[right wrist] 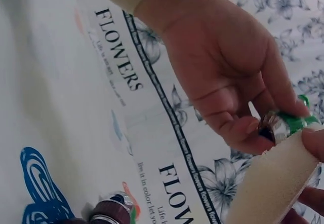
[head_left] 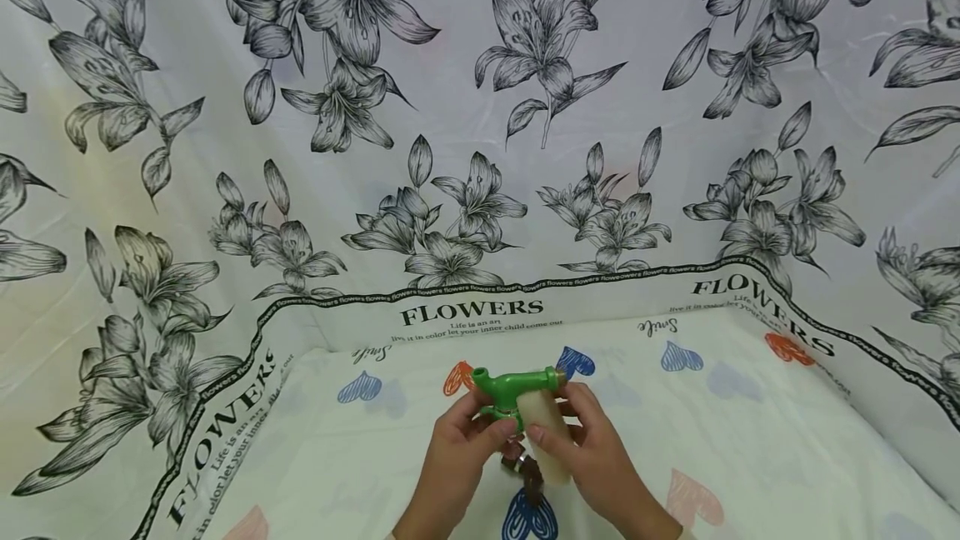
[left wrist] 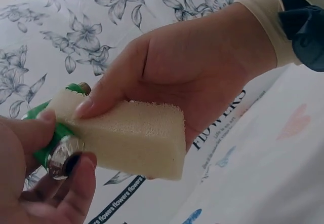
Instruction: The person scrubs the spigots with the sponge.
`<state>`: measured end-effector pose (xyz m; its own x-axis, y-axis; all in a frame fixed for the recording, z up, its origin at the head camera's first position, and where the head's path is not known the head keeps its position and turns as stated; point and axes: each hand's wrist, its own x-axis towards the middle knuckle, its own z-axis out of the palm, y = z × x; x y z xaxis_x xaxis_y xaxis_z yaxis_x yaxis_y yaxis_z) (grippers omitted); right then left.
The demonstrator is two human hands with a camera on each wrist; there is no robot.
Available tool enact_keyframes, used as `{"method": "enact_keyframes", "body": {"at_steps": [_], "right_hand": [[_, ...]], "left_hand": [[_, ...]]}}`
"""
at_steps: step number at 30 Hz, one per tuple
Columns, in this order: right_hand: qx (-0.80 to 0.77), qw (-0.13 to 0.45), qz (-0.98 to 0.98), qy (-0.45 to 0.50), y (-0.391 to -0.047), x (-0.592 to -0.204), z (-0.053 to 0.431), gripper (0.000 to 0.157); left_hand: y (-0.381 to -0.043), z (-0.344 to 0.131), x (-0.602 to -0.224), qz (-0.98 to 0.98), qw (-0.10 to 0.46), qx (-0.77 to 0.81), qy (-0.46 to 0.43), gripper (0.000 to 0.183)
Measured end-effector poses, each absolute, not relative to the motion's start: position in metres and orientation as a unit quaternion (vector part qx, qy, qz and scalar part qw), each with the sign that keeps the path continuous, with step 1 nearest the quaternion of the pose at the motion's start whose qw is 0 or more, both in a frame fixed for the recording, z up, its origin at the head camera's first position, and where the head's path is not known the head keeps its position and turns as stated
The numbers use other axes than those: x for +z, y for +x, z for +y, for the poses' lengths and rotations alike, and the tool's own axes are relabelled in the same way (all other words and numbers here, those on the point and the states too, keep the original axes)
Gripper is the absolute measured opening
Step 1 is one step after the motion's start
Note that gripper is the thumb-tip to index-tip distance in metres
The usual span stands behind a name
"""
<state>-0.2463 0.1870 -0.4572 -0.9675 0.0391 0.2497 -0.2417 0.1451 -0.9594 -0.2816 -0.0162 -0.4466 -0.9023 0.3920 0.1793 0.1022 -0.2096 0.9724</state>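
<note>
My left hand (head_left: 465,444) holds a green tap (head_left: 513,386) by its spout side, fingers curled round it. A silvery collar with a dark opening (left wrist: 66,158) shows at the tap's near end in the left wrist view. With my right hand (head_left: 600,448) I grip a pale cream sponge block (head_left: 551,440) between thumb and fingers. One end of the sponge lies right against the tap's body. In the right wrist view, my left hand (right wrist: 217,67) is at the tap (right wrist: 293,122), while my right hand's fingers (right wrist: 315,144) show at the edge.
A dark brown fitting with a silvery band (head_left: 525,469) lies on the white cloth (head_left: 337,457) below my hands. Coloured hearts are printed on that cloth. Flower-printed sheeting (head_left: 465,107) rises behind and at both sides.
</note>
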Motion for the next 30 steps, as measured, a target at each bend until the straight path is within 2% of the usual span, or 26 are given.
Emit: {"method": "enact_keyframes", "body": {"at_steps": [6,8,13,18,20,23,27,30], "right_hand": [[0.657,0.096,-0.742,0.094,-0.240,-0.461,0.179,0.050],[0.653,0.102,-0.743,0.105,-0.237,-0.460,0.176,0.052],[0.644,0.120,-0.745,0.126,-0.232,-0.458,0.170,0.061],[0.635,0.140,-0.746,0.141,-0.232,-0.459,0.167,0.063],[0.632,0.149,-0.746,0.147,-0.232,-0.460,0.166,0.064],[0.631,0.162,-0.743,0.151,-0.230,-0.460,0.165,0.065],[0.635,0.179,-0.734,0.163,-0.227,-0.460,0.164,0.068],[0.636,0.192,-0.727,0.172,-0.227,-0.460,0.164,0.071]], "left_hand": [[-0.283,-0.012,-0.447,0.688,0.005,0.711,0.144,0.031],[-0.283,-0.012,-0.448,0.698,-0.021,0.704,0.126,0.031],[-0.281,-0.008,-0.451,0.687,-0.064,0.716,0.109,0.047],[-0.280,-0.007,-0.452,0.690,-0.088,0.702,0.153,0.066],[-0.280,-0.007,-0.453,0.689,-0.083,0.700,0.172,0.069],[-0.281,-0.010,-0.451,0.674,-0.045,0.717,0.172,0.058],[-0.284,-0.012,-0.447,0.620,0.024,0.773,0.128,0.049],[-0.285,-0.012,-0.443,0.584,0.046,0.805,0.093,0.050]]}}
